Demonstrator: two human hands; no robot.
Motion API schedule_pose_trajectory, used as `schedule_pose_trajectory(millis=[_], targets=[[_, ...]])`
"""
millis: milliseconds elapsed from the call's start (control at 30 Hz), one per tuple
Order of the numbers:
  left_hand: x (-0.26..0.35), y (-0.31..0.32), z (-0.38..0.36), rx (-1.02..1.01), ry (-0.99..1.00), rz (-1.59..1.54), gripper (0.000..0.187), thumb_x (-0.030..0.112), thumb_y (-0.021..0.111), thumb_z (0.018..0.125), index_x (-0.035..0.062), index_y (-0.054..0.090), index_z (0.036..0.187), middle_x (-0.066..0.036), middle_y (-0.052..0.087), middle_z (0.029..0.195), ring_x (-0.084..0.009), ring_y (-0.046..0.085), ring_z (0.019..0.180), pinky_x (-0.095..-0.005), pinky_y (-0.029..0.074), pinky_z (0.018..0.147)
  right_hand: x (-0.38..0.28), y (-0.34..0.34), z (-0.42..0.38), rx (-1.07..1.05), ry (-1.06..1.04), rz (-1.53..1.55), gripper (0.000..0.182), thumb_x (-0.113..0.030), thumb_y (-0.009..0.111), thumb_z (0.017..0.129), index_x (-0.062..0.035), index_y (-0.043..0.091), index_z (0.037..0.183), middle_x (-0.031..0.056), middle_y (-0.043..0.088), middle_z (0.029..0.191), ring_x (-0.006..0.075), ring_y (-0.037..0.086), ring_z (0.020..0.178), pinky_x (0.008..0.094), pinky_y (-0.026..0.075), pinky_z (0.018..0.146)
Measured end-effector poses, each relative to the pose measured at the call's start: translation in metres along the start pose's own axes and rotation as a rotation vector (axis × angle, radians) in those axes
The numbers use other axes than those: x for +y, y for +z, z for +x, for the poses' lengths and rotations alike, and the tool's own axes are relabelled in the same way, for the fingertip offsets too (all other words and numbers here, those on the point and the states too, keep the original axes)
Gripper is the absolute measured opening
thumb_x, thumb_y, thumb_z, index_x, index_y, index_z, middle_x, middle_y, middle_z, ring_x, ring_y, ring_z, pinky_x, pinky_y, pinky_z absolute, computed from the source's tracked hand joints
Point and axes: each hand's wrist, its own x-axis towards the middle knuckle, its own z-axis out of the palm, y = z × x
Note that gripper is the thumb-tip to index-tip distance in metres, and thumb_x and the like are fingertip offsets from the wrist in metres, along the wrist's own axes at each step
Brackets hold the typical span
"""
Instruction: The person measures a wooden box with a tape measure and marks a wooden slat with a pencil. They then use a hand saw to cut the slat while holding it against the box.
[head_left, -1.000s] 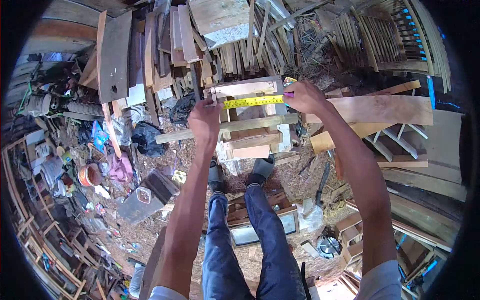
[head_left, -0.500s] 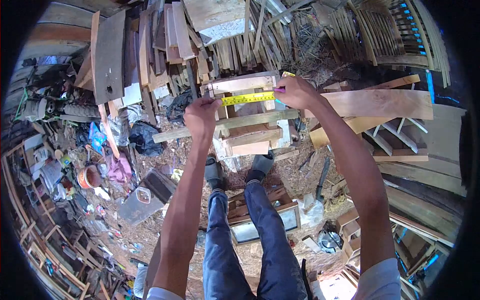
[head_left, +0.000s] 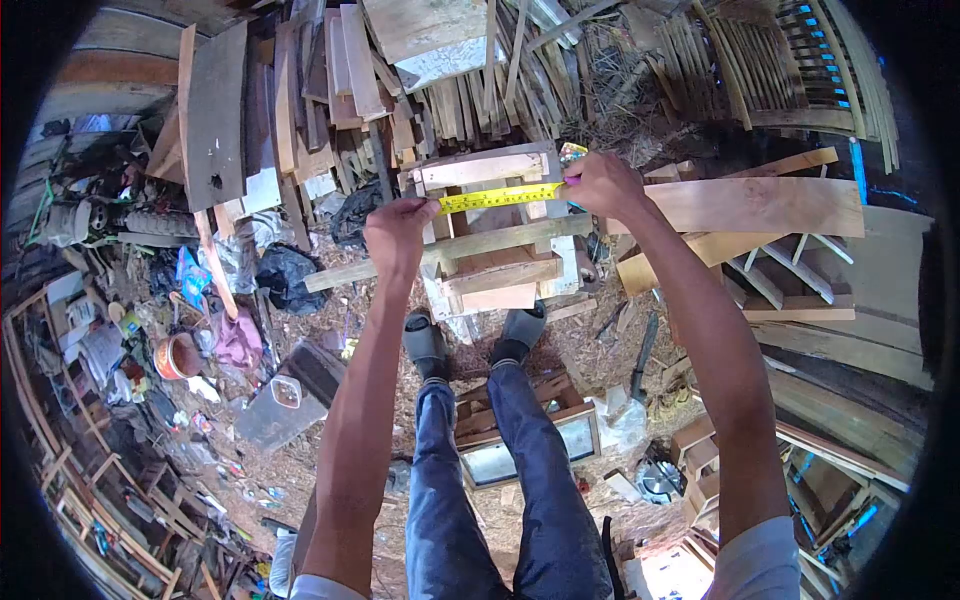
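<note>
Tape measure (head_left: 500,196) is stretching above a wooden frame (head_left: 480,172), the left hand (head_left: 397,235) pinching one end in a closed grip, the right hand (head_left: 605,187) keeping its grip curled shut around the other. A long slat (head_left: 450,248) is lying across the frame; grey shoes (head_left: 427,345) are resting near it.

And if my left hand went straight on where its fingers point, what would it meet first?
Past the tape your left hand grips, probably your right hand, at the other end. The frame seems to lie below that line, though one view leaves depth unclear.
</note>
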Motion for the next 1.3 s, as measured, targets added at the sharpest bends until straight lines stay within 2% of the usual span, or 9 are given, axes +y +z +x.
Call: schedule_pose_trajectory(millis=[400,500,600,867,1000,1033,1067,1167,1300], targets=[[0.003,-0.001,-0.001,-0.003,0.038,0.056,0.029,0.025,0.08,0.073,0.0016,0.073,0.09,-0.008,0.069,0.07,-0.0121,0.059,0.059,-0.0279,0.048,0.059,-0.028,0.004,-0.008,0.066,-0.018,-0.035,0.025,-0.027,0.063,0.075,-0.0134,0.073,0.094,0.0139,0.069,0.1,0.0306,0.067,0.093,0.0407,0.052,0.085],[0.004,0.005,-0.006,0.069,0.155,0.059,0.029,0.023,0.079,0.077,-0.0021,0.069,0.089,-0.003,0.065,0.07,-0.0085,0.054,0.061,-0.0271,0.043,0.055,-0.027,0.006,-0.012,0.086,-0.004,-0.018,0.025,-0.027,0.063,0.075,-0.0136,0.073,0.094,0.0135,0.069,0.1,0.0293,0.067,0.093,0.0402,0.052,0.085],[0.017,0.01,-0.027,0.178,0.263,0.006,0.032,0.022,0.079,0.075,-0.0004,0.063,0.092,-0.009,0.066,0.08,-0.0202,0.061,0.073,-0.0317,0.048,0.069,-0.022,-0.001,-0.022,0.116,-0.009,0.073,0.025,-0.031,0.063,0.076,-0.0145,0.073,0.093,0.0139,0.069,0.1,0.0297,0.067,0.092,0.0413,0.052,0.083],[0.039,0.057,-0.064,-0.077,0.909,0.524,0.029,0.019,0.069,0.08,0.005,0.063,0.105,-0.015,0.065,0.098,-0.0328,0.063,0.089,-0.0402,0.051,0.077,0.046,0.016,-0.055,0.069,-0.006,0.124,0.038,-0.045,0.054,0.082,-0.0125,0.072,0.091,0.0179,0.067,0.092,0.0338,0.065,0.086,0.0443,0.05,0.079],[0.049,0.06,-0.06,-0.454,0.611,0.412,0.023,0.014,0.062,0.085,0.0091,0.065,0.107,-0.015,0.065,0.104,-0.0329,0.064,0.093,-0.0406,0.052,0.081,0.074,0.082,-0.096,0.2,0.146,0.866,0.033,-0.036,0.056,0.086,-0.007,0.07,0.093,0.0139,0.069,0.086,0.0277,0.065,0.077,0.04,0.049,0.072],[0.065,0.049,-0.065,-0.469,0.563,0.441,0.022,0.013,0.062,0.085,0.0094,0.065,0.106,-0.015,0.065,0.103,-0.0326,0.064,0.092,-0.04,0.052,0.08,0.069,0.084,-0.12,0.283,0.005,0.683,0.028,-0.029,0.063,0.084,-0.0025,0.069,0.089,0.0083,0.066,0.076,0.0177,0.061,0.07,0.0335,0.047,0.066],[0.084,0.036,-0.072,-0.474,0.524,0.465,0.021,0.012,0.061,0.086,0.0097,0.064,0.106,-0.015,0.066,0.103,-0.0324,0.064,0.092,-0.0394,0.052,0.08,0.068,0.104,-0.129,0.201,0.193,1.504,0.024,-0.024,0.067,0.08,-0.0007,0.068,0.082,0.0038,0.061,0.07,0.011,0.056,0.068,0.0284,0.043,0.061],[0.106,0.0,-0.086,-0.393,0.734,0.292,0.016,0.004,0.056,0.087,0.0052,0.061,0.102,-0.015,0.069,0.087,-0.0298,0.068,0.076,-0.0419,0.054,0.063,0.042,0.099,-0.187,0.035,0.379,1.713,0.019,-0.022,0.066,0.081,-0.0031,0.07,0.08,0.0014,0.063,0.074,0.0101,0.054,0.064,0.0283,0.042,0.057],[0.152,-0.06,-0.121,-0.405,0.815,0.059,0.018,0.005,0.061,0.087,0.0019,0.058,0.105,-0.011,0.066,0.074,-0.0151,0.065,0.068,-0.0322,0.051,0.059,-0.022,0.055,-0.264,0.232,0.285,1.741,0.021,-0.019,0.07,0.079,-0.0025,0.071,0.091,0.0037,0.067,0.076,0.0113,0.057,0.059,0.027,0.044,0.053]])
